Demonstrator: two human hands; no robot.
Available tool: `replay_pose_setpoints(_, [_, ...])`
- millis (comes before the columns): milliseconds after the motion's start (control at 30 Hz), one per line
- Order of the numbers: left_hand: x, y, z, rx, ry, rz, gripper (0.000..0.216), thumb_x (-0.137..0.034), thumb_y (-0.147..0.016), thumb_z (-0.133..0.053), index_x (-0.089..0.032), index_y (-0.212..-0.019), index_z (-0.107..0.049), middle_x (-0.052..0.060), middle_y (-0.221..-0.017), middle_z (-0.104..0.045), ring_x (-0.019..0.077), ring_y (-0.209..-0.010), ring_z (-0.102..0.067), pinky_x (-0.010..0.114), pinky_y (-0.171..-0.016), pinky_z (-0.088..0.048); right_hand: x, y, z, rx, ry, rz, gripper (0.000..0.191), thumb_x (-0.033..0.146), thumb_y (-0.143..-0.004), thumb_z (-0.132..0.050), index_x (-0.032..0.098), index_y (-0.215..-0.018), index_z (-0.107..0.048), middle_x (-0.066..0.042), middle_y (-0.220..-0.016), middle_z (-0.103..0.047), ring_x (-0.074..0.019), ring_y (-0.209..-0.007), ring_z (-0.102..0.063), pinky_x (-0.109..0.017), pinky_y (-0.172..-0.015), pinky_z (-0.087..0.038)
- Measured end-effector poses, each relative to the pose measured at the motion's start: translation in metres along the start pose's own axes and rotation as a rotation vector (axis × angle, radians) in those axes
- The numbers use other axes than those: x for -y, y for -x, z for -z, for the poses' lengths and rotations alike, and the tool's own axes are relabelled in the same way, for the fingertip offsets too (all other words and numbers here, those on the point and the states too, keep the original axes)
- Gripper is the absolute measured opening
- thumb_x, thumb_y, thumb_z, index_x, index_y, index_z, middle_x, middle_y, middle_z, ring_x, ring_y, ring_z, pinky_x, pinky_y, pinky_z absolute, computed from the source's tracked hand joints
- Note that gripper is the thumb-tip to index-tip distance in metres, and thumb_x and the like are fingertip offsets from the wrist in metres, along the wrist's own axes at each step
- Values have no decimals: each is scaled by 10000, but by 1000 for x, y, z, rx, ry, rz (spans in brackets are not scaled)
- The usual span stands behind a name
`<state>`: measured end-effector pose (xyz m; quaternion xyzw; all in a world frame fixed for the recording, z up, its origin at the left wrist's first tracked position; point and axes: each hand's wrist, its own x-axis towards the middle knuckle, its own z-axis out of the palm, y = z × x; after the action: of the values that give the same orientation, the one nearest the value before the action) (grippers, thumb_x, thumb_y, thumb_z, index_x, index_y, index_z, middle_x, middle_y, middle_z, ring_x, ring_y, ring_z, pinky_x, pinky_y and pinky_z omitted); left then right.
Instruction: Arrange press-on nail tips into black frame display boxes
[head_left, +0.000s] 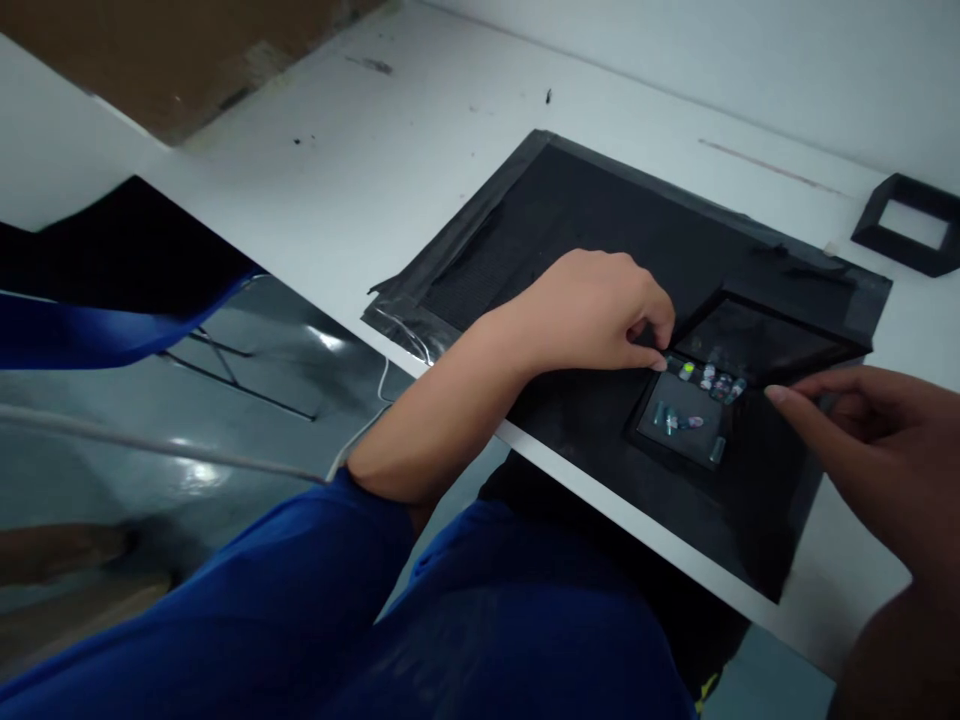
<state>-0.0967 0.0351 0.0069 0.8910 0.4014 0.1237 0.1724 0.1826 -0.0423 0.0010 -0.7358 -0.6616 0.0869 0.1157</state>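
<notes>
My left hand (pixel 592 310) rests on a black mat (pixel 570 220) taped to a white table. Its fingers are curled into a pinch at the near-left corner of a small black tray (pixel 757 340); what the pinch holds is too small to make out. Several small shiny parts (pixel 712 380) lie in a row along the tray's edge, and a few more parts (pixel 679 418) sit on a dark square plate (pixel 686 432) just in front. My right hand (pixel 862 440) hovers to the right of the plate, forefinger stretched toward the parts, holding nothing.
A black square frame (pixel 911 225) lies on the white table (pixel 360 170) at the far right. A blue chair back (pixel 105 330) and a thin white cable (pixel 150 445) are at the left, above a grey floor. My blue sleeves fill the bottom.
</notes>
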Motion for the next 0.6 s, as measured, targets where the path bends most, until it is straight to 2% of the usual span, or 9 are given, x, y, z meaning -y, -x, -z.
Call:
replay_pose_setpoints(200, [2, -2, -4, 4, 23, -48, 68, -322, -809, -742, -298, -848, -793, -78, -787, -750, 88, -697, -633, 271, -588, -295, 18, -3, 3, 87, 40, -61, 404, 733, -683, -609, 398, -867, -743, 53, -567, -566, -184, -483, -534, -337, -465, -353])
replay_pose_setpoints(400, [-3, -3, -7, 29, 54, -66, 78, -293, -833, -721, -300, -844, -798, -75, -855, -780, 101, -764, -672, 263, -594, -298, 19, -2, 4, 108, 46, -73, 409, 738, -681, -610, 385, -843, -737, 46, -585, -577, -186, -511, -533, -342, -495, -357])
replay_pose_setpoints(600, [-10, -3, -9, 28, 59, -82, 182, -376, -849, -710, -240, -748, -777, -36, -758, -755, 83, -615, -590, 270, -570, -253, 21, -1, 4, 92, 76, -57, 398, 742, -703, -601, 401, -842, -751, 45, -576, -577, -178, -494, -510, -334, -488, -335])
